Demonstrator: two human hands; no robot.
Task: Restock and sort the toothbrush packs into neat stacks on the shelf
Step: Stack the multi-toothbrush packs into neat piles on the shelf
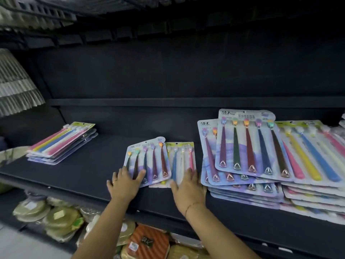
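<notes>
On the dark shelf [84, 169] my left hand [125, 182] rests flat with spread fingers on the near end of a lilac pack of dark-handled toothbrushes [151, 157]. Right beside it, my right hand [188, 189] presses flat on a yellow-topped pack of pastel brushes [182, 156], which the lilac pack partly overlaps. A small neat stack of packs [61, 144] sits at the far left. At the right, a loose pile of lilac packs [246, 146] lies fanned out, with a pile of yellow-topped pastel packs [313, 156] beside it.
A lower shelf holds greenish round wrapped goods [46, 214] and an orange striped pack [147, 242]. White pleated items [16, 85] hang at the upper left. The shelf's back panel [168, 81] is dark. A pale rim [11, 152] shows at the left edge.
</notes>
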